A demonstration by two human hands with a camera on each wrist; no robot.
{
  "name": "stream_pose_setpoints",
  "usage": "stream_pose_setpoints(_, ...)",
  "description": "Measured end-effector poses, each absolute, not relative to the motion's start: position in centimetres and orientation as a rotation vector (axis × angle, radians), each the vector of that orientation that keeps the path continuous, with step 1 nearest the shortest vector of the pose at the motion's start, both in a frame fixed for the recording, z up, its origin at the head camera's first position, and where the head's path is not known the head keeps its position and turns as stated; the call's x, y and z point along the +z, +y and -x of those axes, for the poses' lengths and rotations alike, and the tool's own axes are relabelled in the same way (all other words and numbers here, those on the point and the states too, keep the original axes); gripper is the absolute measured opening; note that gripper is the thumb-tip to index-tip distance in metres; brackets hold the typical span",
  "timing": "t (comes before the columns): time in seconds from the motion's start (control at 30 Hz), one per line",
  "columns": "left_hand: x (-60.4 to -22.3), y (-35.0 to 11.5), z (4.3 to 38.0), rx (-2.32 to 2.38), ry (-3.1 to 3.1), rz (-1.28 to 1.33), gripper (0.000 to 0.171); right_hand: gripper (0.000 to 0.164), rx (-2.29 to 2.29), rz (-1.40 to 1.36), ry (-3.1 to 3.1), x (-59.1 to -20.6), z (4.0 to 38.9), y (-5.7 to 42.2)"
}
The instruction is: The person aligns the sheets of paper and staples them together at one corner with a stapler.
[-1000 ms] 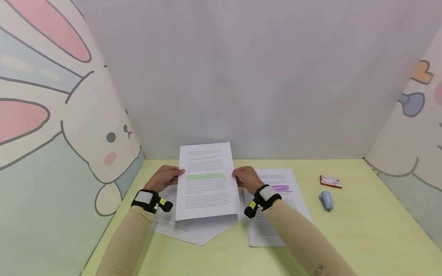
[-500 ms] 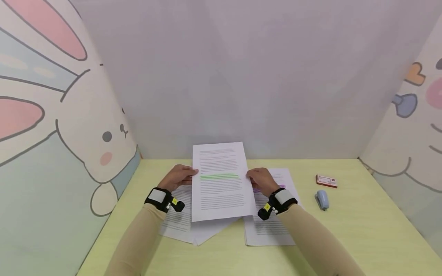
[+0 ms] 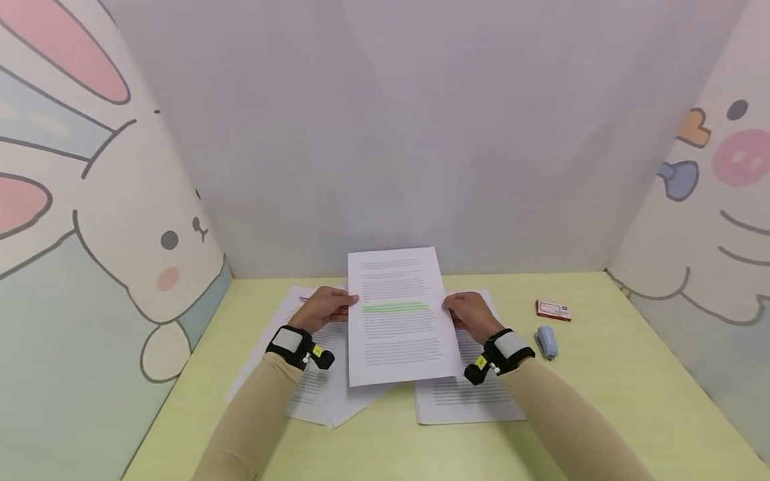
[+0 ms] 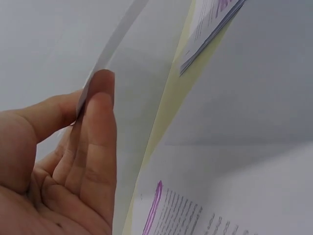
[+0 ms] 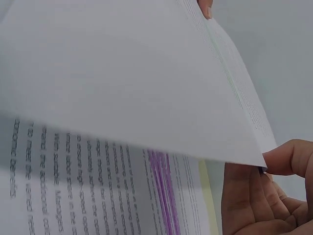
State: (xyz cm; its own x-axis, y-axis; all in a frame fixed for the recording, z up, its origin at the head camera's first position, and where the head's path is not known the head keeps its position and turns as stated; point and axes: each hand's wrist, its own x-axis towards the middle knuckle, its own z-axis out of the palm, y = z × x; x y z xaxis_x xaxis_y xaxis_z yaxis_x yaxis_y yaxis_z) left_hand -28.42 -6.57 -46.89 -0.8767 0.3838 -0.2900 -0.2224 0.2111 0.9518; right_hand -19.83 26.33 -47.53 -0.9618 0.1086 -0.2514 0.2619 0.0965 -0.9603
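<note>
A printed sheet of paper (image 3: 397,347) with a green highlighted band is held up above the table, facing the head camera. My left hand (image 3: 325,308) pinches its left edge between thumb and fingers. On the opposite edge, my right hand (image 3: 475,314) pinches it the same way. Beneath and to the left lie loose printed sheets (image 3: 309,394), fanned out and partly covered. Under the right hand is a paper stack (image 3: 463,404); its purple highlighting (image 5: 164,196) shows in the right wrist view.
A pale blue stapler (image 3: 547,343) rests on the yellow table (image 3: 625,401) at the right. Just behind it lies a small red and white box (image 3: 553,310). A grey wall (image 3: 385,167) rises at the table's back, with cartoon-printed panels on both sides.
Both hands have carried the green-highlighted sheet rightward, from over the left papers to partly over the right stack. More of the left papers shows. The camera view has turned slightly right.
</note>
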Motion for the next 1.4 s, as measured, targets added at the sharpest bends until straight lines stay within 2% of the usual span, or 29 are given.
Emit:
stream_pose_setpoints(0.4,-47.4,-1.7,28.0,1.64,2.022,-0.21,0.024,0.034,-1.933,-0.46,2.29,-47.6,18.2,30.7)
stream_pose_setpoints(0.9,-48.0,2.6,26.7,1.566,1.988,-0.257,0.027,0.04,-1.878,-0.574,2.312,-48.2,16.0,34.6)
stream_pose_setpoints(1.4,-49.1,4.5,25.7,1.488,1.994,-0.221,0.023,0.042,-1.831,-0.641,2.299,-49.0,14.2,35.9)
